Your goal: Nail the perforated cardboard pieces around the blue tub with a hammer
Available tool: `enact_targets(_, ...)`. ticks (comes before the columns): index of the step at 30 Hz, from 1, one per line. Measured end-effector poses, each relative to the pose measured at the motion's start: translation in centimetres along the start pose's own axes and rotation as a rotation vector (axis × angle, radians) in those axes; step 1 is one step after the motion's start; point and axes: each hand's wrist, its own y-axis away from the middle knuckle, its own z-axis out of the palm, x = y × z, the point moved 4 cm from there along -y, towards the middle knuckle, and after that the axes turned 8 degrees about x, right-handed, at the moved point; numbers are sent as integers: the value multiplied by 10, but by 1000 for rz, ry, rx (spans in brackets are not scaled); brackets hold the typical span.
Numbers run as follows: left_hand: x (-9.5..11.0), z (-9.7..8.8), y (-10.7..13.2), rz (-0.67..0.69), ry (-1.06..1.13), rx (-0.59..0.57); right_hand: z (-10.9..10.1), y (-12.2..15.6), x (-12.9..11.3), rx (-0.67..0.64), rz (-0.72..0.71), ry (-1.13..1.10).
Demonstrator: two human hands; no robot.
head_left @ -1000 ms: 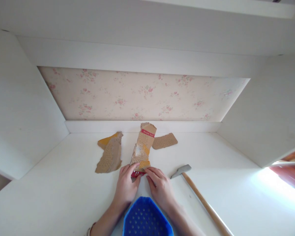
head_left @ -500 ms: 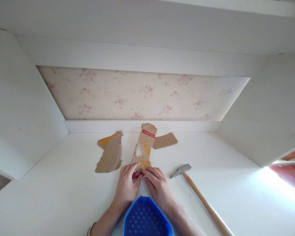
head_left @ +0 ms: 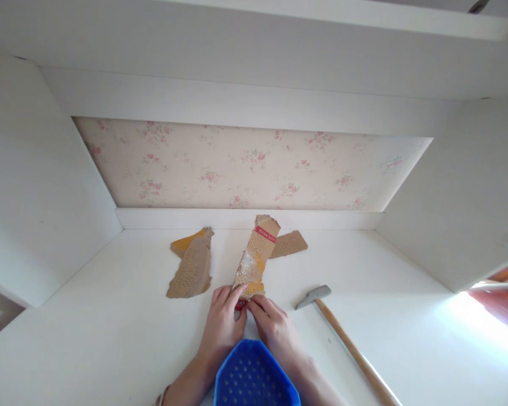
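A long torn strip of perforated cardboard [head_left: 253,260], with a red printed band and orange patches, leans up and away from my hands. My left hand [head_left: 223,318] pinches its near end between thumb and fingers. Close beside it, my right hand [head_left: 273,324] grips the same end, fingertips bent over the edge. A bit of red shows between the hands; the fingers hide the rest of that end. Right of my right hand lies a hammer [head_left: 347,335] with a grey head and wooden handle. Below the hands is a blue tray with holes [head_left: 254,378].
Torn cardboard pieces [head_left: 191,268] lie to the left on the white surface [head_left: 110,338]. Another cardboard piece [head_left: 290,243] lies behind the strip on the right. White panels rise on both sides, a white board hangs overhead, and floral wallpaper [head_left: 237,163] covers the back.
The cardboard strip's far end has tilted to the right, and less red shows at its near end. Both hands still hold it. The whole view has shifted slightly.
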Motion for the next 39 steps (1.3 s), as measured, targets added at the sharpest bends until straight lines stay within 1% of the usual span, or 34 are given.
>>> enact_targets(5, 2, -3, 1, -15, -86, 76, 2, 2, -3, 31, -31, -16)
enact_targets(8, -2, -5, -1, -66, -102, 107, 1, 4, 0, 80, -22, -33)
enact_targets(10, -6, -7, -3, -118, -82, 122, -2, 5, 4, 132, 20, -42)
enact_targets(12, -12, -8, -5, -174, -40, 149, -5, 6, 12, 203, 97, -36)
enact_targets(15, -20, -13, -7, -253, 30, 223, -5, 8, 24, 276, 201, -6)
enact_targets(18, -26, -16, -8, -316, 70, 268, 0, 9, 31, 242, 232, 20)
enact_targets(21, -28, -16, -8, -349, 92, 253, 3, 9, 32, 191, 247, 46)
enact_targets(26, -29, -12, -7, -333, 86, 209, 2, 8, 31, 148, 266, 74)
enact_targets(35, -28, -10, -7, -333, 90, 178, 1, 6, 30, 115, 263, 130)
enact_targets(39, -29, -9, -7, -330, 95, 167, 1, 6, 29, 88, 262, 120)
